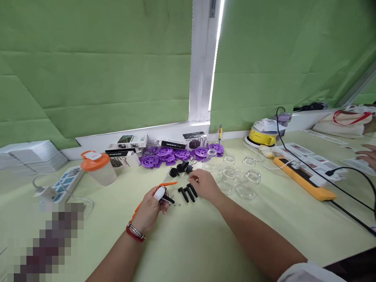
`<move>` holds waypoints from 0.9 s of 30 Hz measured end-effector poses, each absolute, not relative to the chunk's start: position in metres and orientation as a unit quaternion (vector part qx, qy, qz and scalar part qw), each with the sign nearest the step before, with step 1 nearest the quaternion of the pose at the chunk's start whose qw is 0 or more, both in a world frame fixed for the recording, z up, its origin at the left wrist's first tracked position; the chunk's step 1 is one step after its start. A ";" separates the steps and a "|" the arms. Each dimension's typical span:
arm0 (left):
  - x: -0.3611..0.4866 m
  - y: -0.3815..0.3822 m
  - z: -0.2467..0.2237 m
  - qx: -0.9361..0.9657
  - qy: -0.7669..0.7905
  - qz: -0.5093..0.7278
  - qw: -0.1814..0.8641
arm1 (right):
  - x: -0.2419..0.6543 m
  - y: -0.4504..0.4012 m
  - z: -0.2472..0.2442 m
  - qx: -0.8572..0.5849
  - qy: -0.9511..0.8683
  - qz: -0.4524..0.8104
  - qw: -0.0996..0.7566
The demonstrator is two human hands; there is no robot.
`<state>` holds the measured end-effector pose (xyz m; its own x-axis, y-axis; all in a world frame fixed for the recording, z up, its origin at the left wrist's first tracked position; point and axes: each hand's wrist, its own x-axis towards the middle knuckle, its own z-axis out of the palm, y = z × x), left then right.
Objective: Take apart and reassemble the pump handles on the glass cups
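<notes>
My left hand (147,211) is closed, with a long thin orange strip (169,183) and a slim black part (168,199) in its grip. A white covering (159,193) sits on its thumb. My right hand (205,183) reaches over the table with its fingertips pinched together; what is between them, if anything, is hidden. Just beyond those fingertips lies a cluster of black knob-like parts (182,167). Several black handle-shaped pieces (188,193) rest between my hands. Tiny metal bits (177,204) lie beside my left fingers.
Clear glass cups (229,173) stand right of my right hand. Behind are purple spoked discs (151,161) and small boxes (126,159). An orange-lidded shaker (100,166) and white power strip (69,182) are left; an orange power strip (302,179) and another person's hand (367,154) are right.
</notes>
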<state>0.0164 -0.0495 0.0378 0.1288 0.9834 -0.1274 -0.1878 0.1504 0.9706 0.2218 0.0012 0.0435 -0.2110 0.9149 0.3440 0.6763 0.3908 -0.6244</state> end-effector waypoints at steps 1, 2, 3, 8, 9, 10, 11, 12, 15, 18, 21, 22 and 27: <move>0.016 -0.048 0.036 0.428 0.460 0.496 0.599 | 0.221 0.000 0.037 -0.541 -0.764 0.167 0.310; 0.016 -0.047 0.035 0.416 0.468 0.510 0.590 | 0.219 -0.002 0.030 -0.552 -0.768 0.158 0.284; 0.017 -0.046 0.034 0.404 0.472 0.522 0.584 | 0.215 -0.004 0.025 -0.561 -0.771 0.148 0.262; 0.017 -0.045 0.034 0.361 0.462 0.561 0.584 | 0.192 -0.012 0.012 -0.597 -0.778 0.069 0.186; 0.017 -0.045 0.033 0.360 0.458 0.562 0.587 | 0.190 -0.011 0.010 -0.598 -0.779 0.060 0.179; 0.017 -0.045 0.032 0.359 0.455 0.562 0.590 | 0.189 -0.010 0.009 -0.599 -0.779 0.057 0.176; 0.016 -0.045 0.031 0.360 0.453 0.562 0.592 | 0.189 -0.009 0.007 -0.599 -0.779 0.060 0.175; 0.016 -0.045 0.030 0.361 0.452 0.561 0.593 | 0.190 -0.008 0.006 -0.599 -0.779 0.065 0.176; 0.015 -0.044 0.027 0.358 0.449 0.566 0.591 | 0.194 -0.007 0.007 -0.595 -0.775 0.087 0.195; 0.014 -0.043 0.026 0.345 0.440 0.580 0.593 | 0.199 -0.011 0.015 -0.549 -0.786 0.125 0.257; 0.013 -0.043 0.027 0.329 0.428 0.593 0.597 | 0.201 -0.018 0.024 -0.462 -0.812 0.182 0.309; 0.013 -0.043 0.028 0.328 0.423 0.595 0.600 | 0.200 -0.020 0.025 -0.445 -0.817 0.200 0.308; 0.017 -0.046 0.029 0.332 0.399 0.598 0.611 | 0.198 -0.028 0.027 -0.434 -0.814 0.273 0.273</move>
<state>0.0166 -0.0461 0.0286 -0.0328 0.9954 -0.0903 -0.4649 0.0647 0.8830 0.1978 -0.0279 0.0265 -0.4745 0.8553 0.2080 0.5564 0.4745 -0.6821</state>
